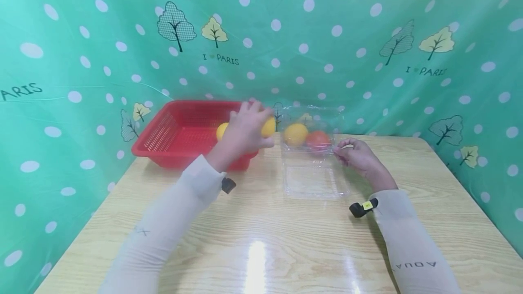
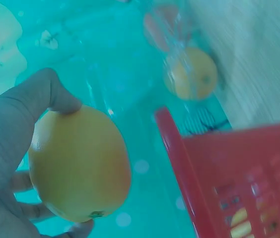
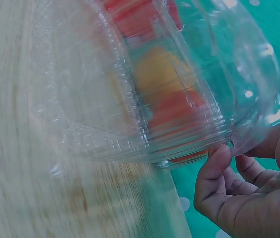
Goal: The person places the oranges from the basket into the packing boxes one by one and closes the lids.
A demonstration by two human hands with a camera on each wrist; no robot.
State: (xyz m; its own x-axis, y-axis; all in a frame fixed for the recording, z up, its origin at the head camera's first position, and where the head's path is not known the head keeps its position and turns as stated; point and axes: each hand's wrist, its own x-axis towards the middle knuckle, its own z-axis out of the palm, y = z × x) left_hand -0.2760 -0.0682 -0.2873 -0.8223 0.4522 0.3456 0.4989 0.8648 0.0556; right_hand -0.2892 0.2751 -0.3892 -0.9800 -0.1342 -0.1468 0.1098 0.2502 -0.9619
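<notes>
Catalogued from where I stand, wearer at six o'clock. Left hand: grasping one yellow-orange fruit, twelve o'clock, beside the basket's rim. Right hand: pinching the edge of a clear plastic container, one o'clock; contents, one yellow fruit, one red fruit. Red basket: eleven o'clock, fruit inside.

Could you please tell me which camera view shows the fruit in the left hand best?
The left wrist view: the fruit appears large and nearly whole in the left hand, green stem mark visible. The head view shows only part beside the hand; the right wrist view does not clearly show it.
</notes>
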